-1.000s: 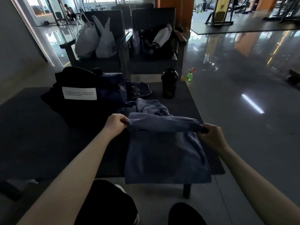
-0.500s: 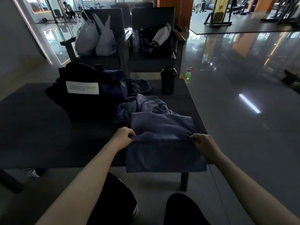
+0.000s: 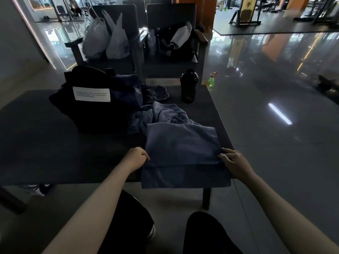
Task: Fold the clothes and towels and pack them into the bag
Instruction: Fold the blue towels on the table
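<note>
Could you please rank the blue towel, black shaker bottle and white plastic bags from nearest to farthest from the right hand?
1. Blue towel: touching the right hand, at the table near edge.
2. Black shaker bottle: at the table's far edge.
3. White plastic bags: on the far left chair.

My bare arms reach forward; my left hand [image 3: 136,158] fists on the towel's [image 3: 181,143] left edge, and my right hand [image 3: 236,164] pinches its right edge.
</note>
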The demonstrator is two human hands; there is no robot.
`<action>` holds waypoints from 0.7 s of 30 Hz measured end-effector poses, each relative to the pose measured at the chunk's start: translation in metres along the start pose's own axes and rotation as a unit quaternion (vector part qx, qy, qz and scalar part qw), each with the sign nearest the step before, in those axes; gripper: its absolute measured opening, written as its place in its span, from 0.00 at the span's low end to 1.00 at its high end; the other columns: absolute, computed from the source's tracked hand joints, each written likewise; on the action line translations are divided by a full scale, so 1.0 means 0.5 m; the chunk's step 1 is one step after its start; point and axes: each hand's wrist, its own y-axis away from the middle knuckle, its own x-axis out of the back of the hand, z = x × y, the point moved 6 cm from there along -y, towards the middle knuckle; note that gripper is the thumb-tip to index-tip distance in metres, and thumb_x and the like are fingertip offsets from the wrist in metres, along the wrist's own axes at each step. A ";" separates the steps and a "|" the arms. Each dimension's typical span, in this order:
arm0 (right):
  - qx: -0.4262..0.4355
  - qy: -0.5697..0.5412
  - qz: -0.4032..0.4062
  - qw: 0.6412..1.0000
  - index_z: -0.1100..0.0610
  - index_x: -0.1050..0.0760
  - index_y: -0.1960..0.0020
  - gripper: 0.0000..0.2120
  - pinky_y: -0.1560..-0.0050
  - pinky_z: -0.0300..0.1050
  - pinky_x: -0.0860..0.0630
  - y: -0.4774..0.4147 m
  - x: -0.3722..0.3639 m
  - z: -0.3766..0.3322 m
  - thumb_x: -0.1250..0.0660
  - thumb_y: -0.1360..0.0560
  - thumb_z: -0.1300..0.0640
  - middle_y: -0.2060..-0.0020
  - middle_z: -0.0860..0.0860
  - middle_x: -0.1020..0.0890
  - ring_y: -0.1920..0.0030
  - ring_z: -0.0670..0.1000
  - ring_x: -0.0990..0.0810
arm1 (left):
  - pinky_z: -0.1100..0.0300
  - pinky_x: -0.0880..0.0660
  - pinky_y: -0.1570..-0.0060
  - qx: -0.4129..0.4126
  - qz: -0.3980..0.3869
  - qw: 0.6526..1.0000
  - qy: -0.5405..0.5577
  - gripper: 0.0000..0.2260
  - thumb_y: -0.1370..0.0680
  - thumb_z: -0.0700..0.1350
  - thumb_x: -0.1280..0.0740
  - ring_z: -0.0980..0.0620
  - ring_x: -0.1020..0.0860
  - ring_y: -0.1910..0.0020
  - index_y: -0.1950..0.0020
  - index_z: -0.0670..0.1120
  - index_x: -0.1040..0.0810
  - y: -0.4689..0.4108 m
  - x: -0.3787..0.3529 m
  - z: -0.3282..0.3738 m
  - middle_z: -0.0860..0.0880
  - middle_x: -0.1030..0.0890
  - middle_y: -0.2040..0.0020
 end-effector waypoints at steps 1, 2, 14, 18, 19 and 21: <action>-0.005 0.004 0.006 1.000 0.58 0.17 0.47 0.14 0.37 0.50 0.31 -0.002 0.001 -0.002 0.39 0.21 0.54 0.35 0.52 0.23 0.35 0.56 0.28 | 0.60 0.29 0.45 0.007 -0.003 1.000 0.008 0.13 0.24 0.35 0.40 0.51 0.25 0.49 0.57 0.45 0.16 -0.001 -0.001 0.004 0.50 0.22 0.51; -0.007 0.005 0.018 1.000 0.59 0.16 0.49 0.14 0.40 0.50 0.29 -0.004 0.002 -0.005 0.39 0.21 0.53 0.38 0.53 0.22 0.37 0.57 0.26 | 0.59 0.28 0.46 0.013 -0.004 1.000 0.017 0.12 0.23 0.38 0.40 0.51 0.24 0.49 0.56 0.45 0.17 -0.003 -0.001 0.007 0.50 0.22 0.50; -0.070 -0.090 0.000 0.993 0.54 0.33 0.30 0.29 0.41 0.52 0.26 -0.159 -0.013 -0.028 0.33 0.30 0.59 0.36 0.54 0.25 0.39 0.56 0.25 | 0.56 0.31 0.44 0.086 0.075 0.976 0.184 0.31 0.23 0.45 0.32 0.43 0.31 0.32 0.24 0.42 0.43 -0.112 0.037 0.039 0.42 0.34 0.28; -0.068 -0.057 -0.015 0.996 0.52 0.42 0.24 0.35 0.32 0.54 0.34 -0.230 -0.020 -0.020 0.35 0.29 0.61 0.26 0.51 0.36 0.30 0.56 0.33 | 0.58 0.33 0.40 0.038 0.087 0.983 0.160 0.33 0.25 0.42 0.30 0.45 0.33 0.30 0.24 0.43 0.42 -0.164 0.049 0.053 0.43 0.34 0.27; -0.062 -0.055 -0.019 0.996 0.50 0.42 0.24 0.35 0.31 0.54 0.35 -0.247 -0.020 -0.022 0.36 0.29 0.62 0.27 0.51 0.35 0.30 0.56 0.34 | 0.56 0.33 0.38 0.022 0.088 0.987 0.135 0.32 0.26 0.42 0.30 0.45 0.33 0.31 0.24 0.44 0.40 -0.173 0.053 0.057 0.44 0.34 0.28; -0.055 -0.046 -0.030 0.997 0.49 0.39 0.25 0.33 0.33 0.53 0.33 -0.276 -0.023 -0.022 0.36 0.28 0.62 0.30 0.52 0.30 0.33 0.57 0.30 | 0.54 0.30 0.41 -0.010 0.087 0.993 0.075 0.28 0.26 0.44 0.30 0.45 0.29 0.35 0.28 0.45 0.34 -0.186 0.058 0.062 0.45 0.29 0.32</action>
